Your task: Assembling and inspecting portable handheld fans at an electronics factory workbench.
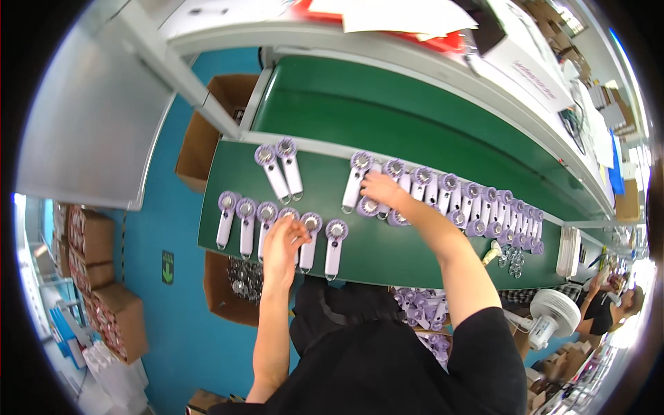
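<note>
Lilac handheld fans with round heads lie on the green workbench (321, 183). My right hand (382, 189) reaches to the left end of a long row, its fingers closed over the handle of a fan (369, 206) whose head points toward me. Just left of it lies another fan (355, 181), head away from me. My left hand (282, 242) is over the near row, its fingers loosely bent and apart. It partly hides a fan (288, 213) beneath; whether it touches that fan I cannot tell. At the near row's right end lies a separate fan (335, 249).
Two fans (278, 169) lie together at the back left. Metal rings (512, 261) sit toward the bench's right end. A shelf (387, 48) overhangs the far side. Cardboard boxes (225, 290) stand by the left end; a white desk fan (553, 318) and another person (609, 308) are at right.
</note>
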Available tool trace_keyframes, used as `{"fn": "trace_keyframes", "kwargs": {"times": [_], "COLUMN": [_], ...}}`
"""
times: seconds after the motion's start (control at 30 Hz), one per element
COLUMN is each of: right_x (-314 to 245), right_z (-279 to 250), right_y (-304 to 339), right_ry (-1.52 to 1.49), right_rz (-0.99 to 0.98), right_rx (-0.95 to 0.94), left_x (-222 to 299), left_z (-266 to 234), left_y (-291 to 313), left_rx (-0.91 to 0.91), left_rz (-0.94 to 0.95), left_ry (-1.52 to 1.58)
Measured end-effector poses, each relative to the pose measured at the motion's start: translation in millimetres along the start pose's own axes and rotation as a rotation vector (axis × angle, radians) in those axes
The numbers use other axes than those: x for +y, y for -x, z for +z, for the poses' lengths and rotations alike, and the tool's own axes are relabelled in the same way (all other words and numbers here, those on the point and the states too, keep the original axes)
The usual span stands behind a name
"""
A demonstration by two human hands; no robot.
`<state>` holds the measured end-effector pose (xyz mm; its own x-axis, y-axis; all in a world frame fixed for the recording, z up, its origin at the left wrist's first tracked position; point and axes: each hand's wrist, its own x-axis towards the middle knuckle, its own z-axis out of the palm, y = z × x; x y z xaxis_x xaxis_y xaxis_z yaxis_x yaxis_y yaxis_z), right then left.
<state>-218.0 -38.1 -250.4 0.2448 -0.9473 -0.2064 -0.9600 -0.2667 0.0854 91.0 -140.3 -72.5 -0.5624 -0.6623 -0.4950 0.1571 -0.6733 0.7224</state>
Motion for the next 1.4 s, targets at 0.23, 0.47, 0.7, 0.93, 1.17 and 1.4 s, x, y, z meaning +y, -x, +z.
{"fn": "trace_keyframes", "kwargs": {"times": [0.23, 0.47, 0.7, 0.93, 1.17, 1.4], "right_x": [5, -27, -101, -159, -172, -158], "right_z": [-20, -111, -110, -99, -92, -110], "right_y": [3, 79, 227, 281, 279, 265], "right_ry": [-0.023, -0.716, -1.312, -1.948, -2.351, -2.377], "right_rz": [-0.149, -0.019, 0.64, 1.162, 1.086, 0.966], "right_rx": [0.095, 0.105, 0.351, 0.636, 0.959, 1.066], "left_x": [-47, -135, -185, -167, -110, -133], "left_z": [-11, -14, 35, 43, 87, 128], "left_y": [-58, -202, -272, -264, -115, 4], "left_rx": [0.103, -0.091, -0.194, -0.17, -0.385, -0.544], "left_rz": [0.108, 0.493, 0.336, 0.064, -0.16, -0.331], "left_ry": [-0.286, -1.381, -1.66, -1.066, -0.55, -0.358]}}
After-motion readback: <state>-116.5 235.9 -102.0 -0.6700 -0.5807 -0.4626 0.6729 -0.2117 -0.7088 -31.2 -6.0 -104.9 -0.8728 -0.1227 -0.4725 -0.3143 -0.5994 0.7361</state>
